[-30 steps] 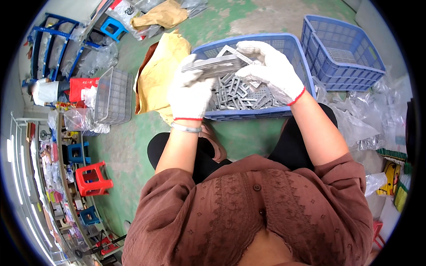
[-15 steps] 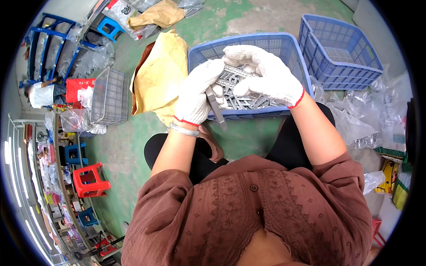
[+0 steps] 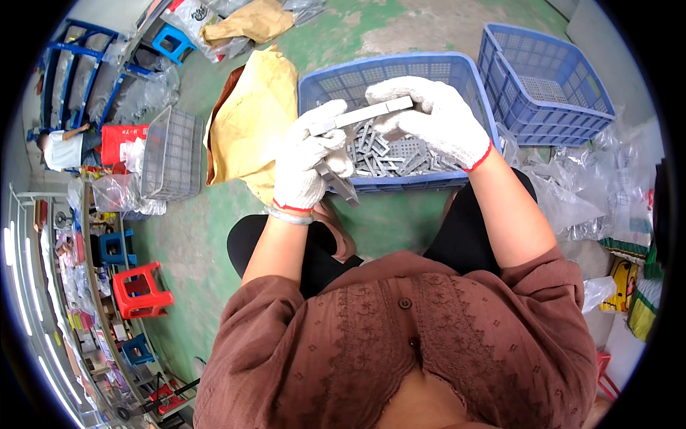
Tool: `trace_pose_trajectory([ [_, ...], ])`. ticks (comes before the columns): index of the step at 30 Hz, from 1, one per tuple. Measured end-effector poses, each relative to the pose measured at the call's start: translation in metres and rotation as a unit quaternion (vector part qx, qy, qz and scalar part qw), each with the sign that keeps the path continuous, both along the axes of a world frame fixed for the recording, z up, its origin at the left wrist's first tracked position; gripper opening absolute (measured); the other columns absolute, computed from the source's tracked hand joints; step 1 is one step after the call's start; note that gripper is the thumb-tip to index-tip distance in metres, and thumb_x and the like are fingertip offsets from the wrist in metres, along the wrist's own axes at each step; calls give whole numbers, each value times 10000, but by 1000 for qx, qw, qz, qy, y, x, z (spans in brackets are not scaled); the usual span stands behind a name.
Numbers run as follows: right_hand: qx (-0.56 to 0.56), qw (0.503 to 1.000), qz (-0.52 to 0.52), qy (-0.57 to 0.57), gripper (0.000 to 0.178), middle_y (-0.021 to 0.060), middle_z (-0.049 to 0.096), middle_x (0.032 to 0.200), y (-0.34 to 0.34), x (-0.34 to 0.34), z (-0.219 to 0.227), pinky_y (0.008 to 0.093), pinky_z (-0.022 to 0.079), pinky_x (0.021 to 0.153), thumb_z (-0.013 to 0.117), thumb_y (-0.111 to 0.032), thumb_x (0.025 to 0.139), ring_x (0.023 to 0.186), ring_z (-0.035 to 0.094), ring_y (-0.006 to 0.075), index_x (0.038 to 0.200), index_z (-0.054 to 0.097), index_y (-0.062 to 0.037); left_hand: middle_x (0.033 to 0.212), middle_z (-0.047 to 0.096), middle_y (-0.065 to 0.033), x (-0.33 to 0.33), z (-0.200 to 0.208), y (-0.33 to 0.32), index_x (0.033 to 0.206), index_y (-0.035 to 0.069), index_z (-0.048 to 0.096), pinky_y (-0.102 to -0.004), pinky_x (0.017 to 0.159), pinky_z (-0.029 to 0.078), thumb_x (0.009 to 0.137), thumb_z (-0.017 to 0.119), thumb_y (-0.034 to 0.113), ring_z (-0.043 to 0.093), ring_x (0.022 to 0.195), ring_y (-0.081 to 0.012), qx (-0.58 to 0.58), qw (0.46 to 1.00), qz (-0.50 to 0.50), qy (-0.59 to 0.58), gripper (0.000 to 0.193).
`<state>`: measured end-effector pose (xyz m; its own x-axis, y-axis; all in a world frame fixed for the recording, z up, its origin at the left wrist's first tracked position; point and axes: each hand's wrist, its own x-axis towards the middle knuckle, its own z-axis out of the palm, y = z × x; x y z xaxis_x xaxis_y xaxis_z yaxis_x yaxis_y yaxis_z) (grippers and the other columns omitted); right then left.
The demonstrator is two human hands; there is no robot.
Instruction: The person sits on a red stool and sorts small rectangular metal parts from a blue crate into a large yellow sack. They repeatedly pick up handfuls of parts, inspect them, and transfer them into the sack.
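Observation:
A long light-grey bar [image 3: 364, 114], marked by cross lines, spans the gap between my gloved hands above a blue crate. My left hand [image 3: 304, 161] pinches its left end between thumb and fingers. Lower in that same hand, another darker grey bar [image 3: 337, 183] sticks out past the palm toward me. My right hand [image 3: 446, 121] is curled round the right end of the light bar, its thumb below and fingers above. Under the hands, the blue crate [image 3: 468, 82] holds many loose grey plastic pieces [image 3: 389, 154]. Both hands wear white knit gloves with red cuffs.
A brown paper sack [image 3: 250, 121] stands against the crate's left side. Another blue crate [image 3: 547, 86] is at the right, with clear plastic bags [image 3: 564, 186] beside it. Left are a grey crate [image 3: 171, 154] and a red stool [image 3: 143, 289]. Someone in white [image 3: 63, 149] is farther off.
The light bar has come up out of the crate area into view between my hands. My left hand has turned, and the darker bar in it has tilted.

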<state>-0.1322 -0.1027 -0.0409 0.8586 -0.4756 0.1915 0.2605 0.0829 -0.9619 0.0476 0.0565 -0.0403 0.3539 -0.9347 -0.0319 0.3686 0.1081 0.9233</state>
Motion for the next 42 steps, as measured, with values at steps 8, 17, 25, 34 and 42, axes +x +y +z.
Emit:
trace_pose_trajectory([
  [8,-34,999,-5,-16,462,123,704,1070,3,3,-2,306,572,817,723,-11,855,921,687,163,1296,593,31,959,690,-175,2,1,0,1367,-39,500,-278,472,484,862,638,41,571,523,-130,-1,1000,24,-16,529],
  [17,0,1000,0,17,388,113,721,1035,3,5,-2,296,576,795,683,-41,889,873,700,159,1265,613,23,878,674,-112,-5,10,-1,1350,-49,520,-256,460,475,852,647,46,551,493,-104,19,998,41,-38,523],
  [25,18,999,-11,37,358,88,729,1019,6,7,-1,276,565,779,667,-66,901,874,692,126,1248,624,12,886,681,-104,-5,11,1,1300,-36,568,-238,471,462,861,666,69,559,520,-98,31,998,46,-34,462],
  [34,10,999,-14,43,357,87,727,1020,4,7,-5,281,573,759,665,-79,906,875,697,133,1248,621,13,905,692,-105,-7,11,1,1293,-34,576,-226,475,457,860,666,56,571,526,-98,41,997,46,-44,452],
  [42,17,999,-22,21,380,116,713,1060,1,9,-11,307,595,766,644,-88,912,864,713,174,1271,593,24,877,695,-78,-17,20,1,1247,-28,616,-194,456,415,862,683,62,572,515,-83,64,992,60,-96,401],
])
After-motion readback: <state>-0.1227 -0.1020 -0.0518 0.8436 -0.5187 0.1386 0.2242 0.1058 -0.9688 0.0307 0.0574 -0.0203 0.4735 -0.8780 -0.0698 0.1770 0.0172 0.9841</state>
